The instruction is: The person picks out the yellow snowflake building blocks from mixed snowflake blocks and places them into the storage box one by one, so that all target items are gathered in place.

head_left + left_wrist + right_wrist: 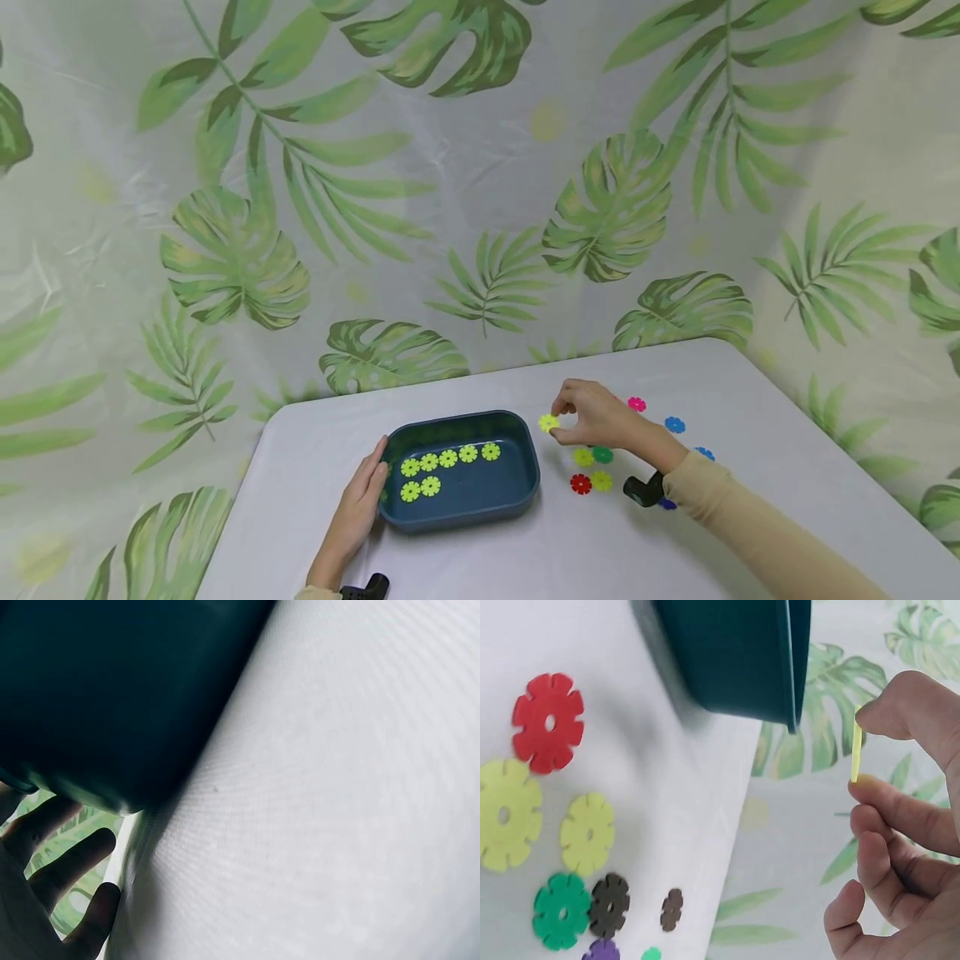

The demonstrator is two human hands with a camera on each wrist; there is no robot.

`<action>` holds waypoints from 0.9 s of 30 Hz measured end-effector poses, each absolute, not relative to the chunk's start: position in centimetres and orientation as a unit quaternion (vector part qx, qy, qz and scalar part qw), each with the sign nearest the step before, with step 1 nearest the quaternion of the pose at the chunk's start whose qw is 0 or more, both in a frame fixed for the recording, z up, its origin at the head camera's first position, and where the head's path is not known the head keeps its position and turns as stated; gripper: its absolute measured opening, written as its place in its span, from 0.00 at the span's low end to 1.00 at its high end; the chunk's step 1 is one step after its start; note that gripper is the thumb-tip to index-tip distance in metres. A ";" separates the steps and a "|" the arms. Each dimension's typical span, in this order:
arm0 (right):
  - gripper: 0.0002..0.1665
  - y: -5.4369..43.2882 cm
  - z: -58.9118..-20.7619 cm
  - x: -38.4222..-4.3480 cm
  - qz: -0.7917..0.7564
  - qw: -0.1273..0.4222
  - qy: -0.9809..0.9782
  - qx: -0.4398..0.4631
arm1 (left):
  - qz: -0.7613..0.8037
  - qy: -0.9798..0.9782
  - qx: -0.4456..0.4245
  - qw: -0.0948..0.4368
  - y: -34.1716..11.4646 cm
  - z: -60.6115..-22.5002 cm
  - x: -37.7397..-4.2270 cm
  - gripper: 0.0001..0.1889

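My right hand (596, 414) pinches a yellow snowflake building disc (549, 423) between thumb and forefinger, above the table to the right of a dark blue tray (472, 518). In the right wrist view this disc (856, 744) appears edge-on, its other fingers curled below. My left hand (360, 500) rests against the tray's left end, thumb side near the rim. Spread, fairly straight fingers (75, 859) show beside the tray wall in the left wrist view. Inside the tray, several yellow discs (447, 458) lie in two rows, the back one longer.
Right of the tray, loose discs lie on the white table (570, 550): a red disc (581, 484), yellow discs (602, 481), a green disc (602, 454), a pink disc (637, 404) and blue discs (675, 425). A leaf-patterned curtain (480, 208) hangs behind the table.
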State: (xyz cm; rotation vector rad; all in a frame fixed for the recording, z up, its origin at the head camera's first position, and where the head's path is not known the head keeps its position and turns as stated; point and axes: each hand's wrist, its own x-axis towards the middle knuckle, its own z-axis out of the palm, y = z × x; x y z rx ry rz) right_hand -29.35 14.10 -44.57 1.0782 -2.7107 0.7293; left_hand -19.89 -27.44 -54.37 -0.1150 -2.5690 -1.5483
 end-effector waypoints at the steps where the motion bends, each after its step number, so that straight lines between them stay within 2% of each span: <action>1: 0.10 13.8 -44.5 -29.4 0.242 0.064 -0.899 0.360 | -0.514 -0.854 -0.039 0.071 -27.4 -54.4 -19.9 0.28; 13: 0.11 9.8 -44.2 -30.2 0.233 0.031 -0.887 0.397 | -0.521 -0.850 -0.038 0.066 -27.5 -54.5 -20.1 0.27; 27: 0.11 5.0 -44.1 -31.1 0.160 0.019 -0.877 0.453 | -0.520 -0.851 -0.036 0.066 -27.4 -54.2 -19.9 0.27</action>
